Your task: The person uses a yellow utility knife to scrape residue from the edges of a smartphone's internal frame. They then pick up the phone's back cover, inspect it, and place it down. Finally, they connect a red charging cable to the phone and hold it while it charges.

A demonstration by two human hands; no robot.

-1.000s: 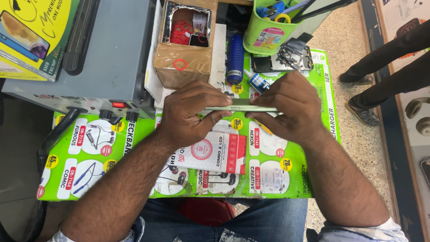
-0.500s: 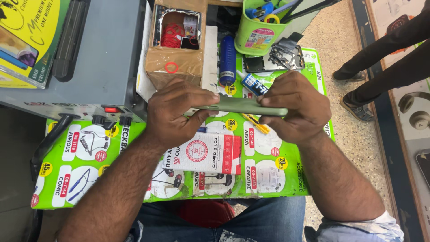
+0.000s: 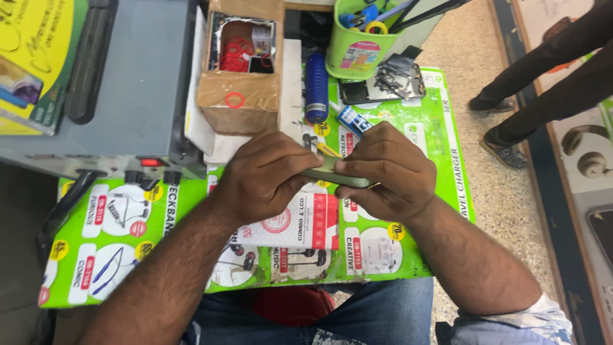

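I see both hands closed on one thing: a thin, flat, olive-green slab with a smooth matte face, seen nearly edge-on (image 3: 333, 176). My left hand (image 3: 265, 176) wraps its fingers over the slab's left end from above, thumb hidden below; my right hand (image 3: 386, 172) pinches the right end, fingertips curled over the top edge. The slab's long axis runs from 9 o'clock to 3 o'clock, dipping slightly toward 4 o'clock at the right end. It is held just above the glossy green printed mat (image 3: 440, 166) that covers the work surface, near the mat's middle.

Under the hands lies a white and red printed card pack (image 3: 300, 223), flat and rectangular. At 12 o'clock from the grip a dark blue cylindrical bottle (image 3: 317, 86) lies on its side, its length running 12 to 6. Beside it, toward 1 o'clock, is a small blue and white tube (image 3: 350, 119), tilted. At 11 o'clock stands an open brown cardboard box (image 3: 239, 96), taped and shiny, with red bits inside. A lime-green plastic cup (image 3: 357, 54) of tools stands at 1 o'clock. A grey metal machine (image 3: 137, 83) fills 10 o'clock.
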